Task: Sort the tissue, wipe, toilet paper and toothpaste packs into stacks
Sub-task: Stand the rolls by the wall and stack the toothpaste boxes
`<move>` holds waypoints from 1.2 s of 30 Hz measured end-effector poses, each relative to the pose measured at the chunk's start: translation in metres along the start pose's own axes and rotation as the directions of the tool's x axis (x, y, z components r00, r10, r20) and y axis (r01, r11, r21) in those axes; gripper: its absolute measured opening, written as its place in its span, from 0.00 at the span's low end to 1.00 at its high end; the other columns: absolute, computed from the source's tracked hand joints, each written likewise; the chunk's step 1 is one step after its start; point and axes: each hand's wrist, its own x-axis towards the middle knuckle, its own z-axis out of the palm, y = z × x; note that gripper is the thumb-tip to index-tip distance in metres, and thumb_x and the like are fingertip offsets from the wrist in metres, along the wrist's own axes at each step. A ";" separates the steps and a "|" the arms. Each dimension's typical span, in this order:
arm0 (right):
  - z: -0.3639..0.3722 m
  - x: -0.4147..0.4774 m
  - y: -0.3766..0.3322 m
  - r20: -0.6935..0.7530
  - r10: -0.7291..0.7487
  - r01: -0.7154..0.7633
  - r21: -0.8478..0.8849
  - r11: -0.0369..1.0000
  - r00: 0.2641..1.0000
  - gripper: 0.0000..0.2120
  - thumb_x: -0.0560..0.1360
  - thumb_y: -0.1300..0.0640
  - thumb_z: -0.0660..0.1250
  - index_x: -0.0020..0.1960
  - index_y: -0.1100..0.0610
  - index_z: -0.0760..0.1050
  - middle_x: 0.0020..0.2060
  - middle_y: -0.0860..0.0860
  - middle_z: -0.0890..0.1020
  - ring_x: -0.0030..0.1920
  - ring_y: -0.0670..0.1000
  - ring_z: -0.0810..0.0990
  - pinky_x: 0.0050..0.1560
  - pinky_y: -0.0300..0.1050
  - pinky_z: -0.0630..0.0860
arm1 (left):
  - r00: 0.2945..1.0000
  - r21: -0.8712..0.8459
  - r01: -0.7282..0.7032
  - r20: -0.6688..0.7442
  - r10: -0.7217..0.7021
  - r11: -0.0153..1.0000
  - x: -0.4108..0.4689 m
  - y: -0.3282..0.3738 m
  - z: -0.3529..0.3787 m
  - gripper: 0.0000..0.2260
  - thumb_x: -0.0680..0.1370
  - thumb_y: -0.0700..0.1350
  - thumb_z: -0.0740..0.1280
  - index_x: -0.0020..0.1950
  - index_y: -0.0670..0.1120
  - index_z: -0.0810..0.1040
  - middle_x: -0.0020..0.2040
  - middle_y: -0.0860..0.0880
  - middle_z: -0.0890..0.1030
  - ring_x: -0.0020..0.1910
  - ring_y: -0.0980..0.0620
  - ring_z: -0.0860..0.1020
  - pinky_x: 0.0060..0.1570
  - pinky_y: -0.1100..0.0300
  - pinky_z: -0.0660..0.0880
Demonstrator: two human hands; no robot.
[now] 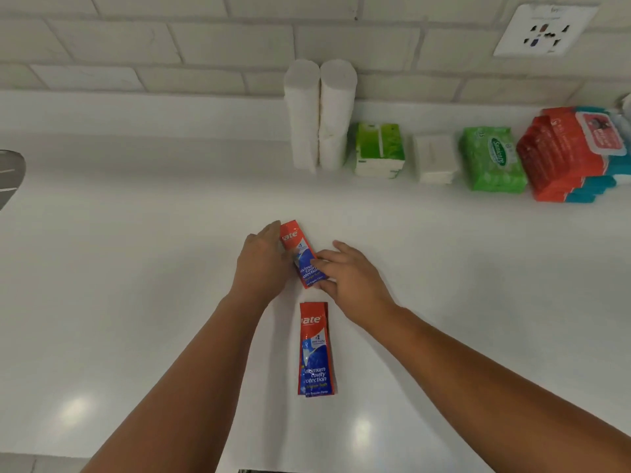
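A red and blue toothpaste pack (pixel 303 255) lies on the white counter (pixel 136 268) between my hands. My left hand (pixel 261 264) holds its left edge with fingers along it. My right hand (pixel 348 273) pinches its lower right edge. A small stack of like toothpaste packs (pixel 316 349) lies just below, nearer to me. Along the back wall stand two toilet paper rolls (pixel 321 114), a green tissue pack (pixel 379 150), a white tissue pack (pixel 435 158), a green wipe pack (pixel 493 160) and a stack of red and blue wipe packs (pixel 573 153).
A tiled wall (pixel 170 46) runs behind the counter, with a power socket (pixel 544 29) at upper right. A grey metal object (pixel 10 175) shows at the left edge. The counter's front edge lies at the bottom left.
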 end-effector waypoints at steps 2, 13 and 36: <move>0.001 0.022 -0.008 0.016 -0.006 0.006 -0.009 1.000 1.000 0.25 0.79 0.49 0.66 0.74 0.54 0.69 0.73 0.51 0.71 0.77 0.55 0.60 0.75 0.49 0.60 | 0.999 -0.067 0.036 -0.037 -0.039 0.997 0.012 -0.008 -0.007 0.26 0.79 0.54 0.69 0.74 0.46 0.68 0.67 0.45 0.78 0.63 0.45 0.78 0.61 0.48 0.76; 0.031 0.114 -0.046 -0.128 0.031 -0.020 0.082 0.996 0.991 0.24 0.79 0.51 0.67 0.74 0.55 0.70 0.71 0.50 0.74 0.76 0.53 0.63 0.74 0.47 0.62 | 0.982 -0.186 -0.117 -0.169 0.085 0.976 0.068 -0.060 -0.021 0.11 0.81 0.45 0.67 0.63 0.45 0.78 0.55 0.54 0.81 0.50 0.54 0.78 0.42 0.77 0.64; 0.043 0.231 -0.042 -0.363 0.241 -0.187 0.177 0.966 0.900 0.21 0.80 0.54 0.65 0.71 0.59 0.71 0.66 0.56 0.77 0.64 0.55 0.76 0.63 0.52 0.75 | 0.904 0.101 -0.384 -0.161 0.396 0.918 0.220 -0.071 -0.030 0.15 0.84 0.52 0.58 0.70 0.55 0.74 0.64 0.58 0.79 0.65 0.48 0.68 0.61 0.52 0.59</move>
